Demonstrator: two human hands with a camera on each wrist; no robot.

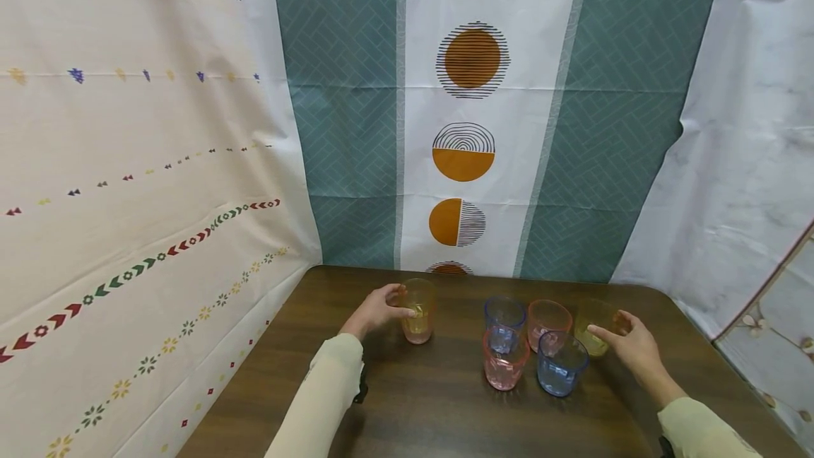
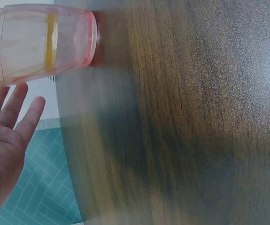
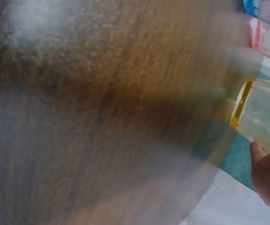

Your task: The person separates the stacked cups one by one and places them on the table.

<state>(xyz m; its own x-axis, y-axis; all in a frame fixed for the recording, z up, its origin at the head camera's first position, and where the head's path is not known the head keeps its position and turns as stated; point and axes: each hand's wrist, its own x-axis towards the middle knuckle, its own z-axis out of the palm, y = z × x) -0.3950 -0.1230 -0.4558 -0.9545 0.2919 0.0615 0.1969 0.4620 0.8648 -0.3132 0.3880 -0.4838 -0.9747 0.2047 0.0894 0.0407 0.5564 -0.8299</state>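
On the left of the table, a clear yellow glass [image 1: 417, 295] sits nested in a pink glass [image 1: 417, 337]. My left hand [image 1: 379, 312] holds the yellow one near the top, thumb in front and fingers behind. In the left wrist view the pink base [image 2: 91, 40] is right at the wood, and several fingers spread beside the stack. Over on the right, my right hand [image 1: 639, 350] grips another yellow glass [image 1: 586, 322] from its right side, thumb across the front. Its yellow base [image 3: 242, 104] shows in the right wrist view.
Left of the right-hand glass stand a back blue glass [image 1: 505, 308], a back pink glass [image 1: 548, 312], a front pink glass [image 1: 503, 374] and a front blue glass [image 1: 559, 379], close together. Patterned cloth [image 1: 356, 161] hangs behind the brown table [image 1: 439, 415].
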